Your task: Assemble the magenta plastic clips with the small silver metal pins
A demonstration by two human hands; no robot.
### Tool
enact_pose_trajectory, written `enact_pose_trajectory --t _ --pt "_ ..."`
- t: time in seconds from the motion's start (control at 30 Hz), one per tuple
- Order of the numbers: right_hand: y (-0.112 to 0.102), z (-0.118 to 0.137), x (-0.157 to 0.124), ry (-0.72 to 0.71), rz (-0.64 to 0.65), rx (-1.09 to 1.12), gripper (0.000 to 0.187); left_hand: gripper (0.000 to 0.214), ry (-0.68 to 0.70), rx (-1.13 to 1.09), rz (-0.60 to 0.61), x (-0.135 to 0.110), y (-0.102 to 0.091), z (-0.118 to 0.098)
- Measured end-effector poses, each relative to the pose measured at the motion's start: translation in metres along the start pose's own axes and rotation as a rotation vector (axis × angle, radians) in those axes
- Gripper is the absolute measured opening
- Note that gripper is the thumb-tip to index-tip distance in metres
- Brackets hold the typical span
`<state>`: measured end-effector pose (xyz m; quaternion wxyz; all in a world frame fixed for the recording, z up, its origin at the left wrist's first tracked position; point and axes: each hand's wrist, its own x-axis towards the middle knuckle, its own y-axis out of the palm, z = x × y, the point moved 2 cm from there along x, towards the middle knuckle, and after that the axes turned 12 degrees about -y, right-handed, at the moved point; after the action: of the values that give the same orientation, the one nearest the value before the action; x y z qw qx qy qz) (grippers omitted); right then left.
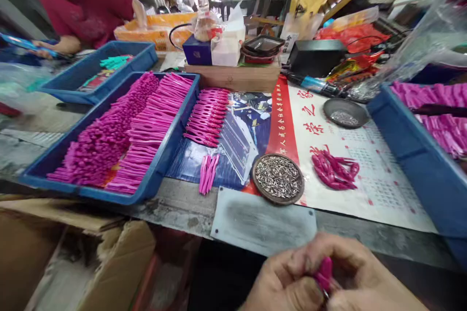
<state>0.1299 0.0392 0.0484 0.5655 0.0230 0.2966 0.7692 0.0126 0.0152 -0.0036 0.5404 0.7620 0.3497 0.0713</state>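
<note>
Plastic piece (324,273), smooth, magenta, round-ended, pinched in left hand (282,279) and right hand (365,277).

A workbench (182,209) carries blue trays (109,197) and a poster (295,131)

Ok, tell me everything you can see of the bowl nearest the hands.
The bowl is round and shallow, with a thin, dark brown rim that looks worn; its material is hard to tell. Loose, short, silvery pins that look like metal fill most of it, lying in all directions. It sits upright on a printed sheet, its near edge seeming to meet or slightly overlap a grey plate. The left hand and right hand are both apart from it.
</note>
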Motion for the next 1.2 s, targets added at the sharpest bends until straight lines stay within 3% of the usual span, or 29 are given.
enact_pose_trajectory --t 0.27,0.47,0.8,1.0,1.2 --pt "-0.005 -0.006 0.002 -0.004 0.07 0.093 0.029 0.032 -0.014 -0.056 0.056 0.001 0.003 -0.004" --pt "0.003 0.003 0.002 -0.023 0.061 0.058 0.03 0.039 -0.043 -0.007 -0.069 -0.004 0.008 -0.015" --pt "-0.01 -0.022 0.012 -0.016 0.078 0.189 0.026 0.036 -0.046 -0.013 -0.038 0.006 -0.017 0.005" --pt "-0.015 -0.022 0.017 0.016 0.069 0.139 0.025 0.032 -0.068 -0.069 -0.031 0.005 -0.014 0.001" --pt "-0.011 -0.019 0.017 -0.158 -0.067 -0.08 0.034 0.03 -0.016 -0.132 -0.042 0.008 -0.015 -0.005"
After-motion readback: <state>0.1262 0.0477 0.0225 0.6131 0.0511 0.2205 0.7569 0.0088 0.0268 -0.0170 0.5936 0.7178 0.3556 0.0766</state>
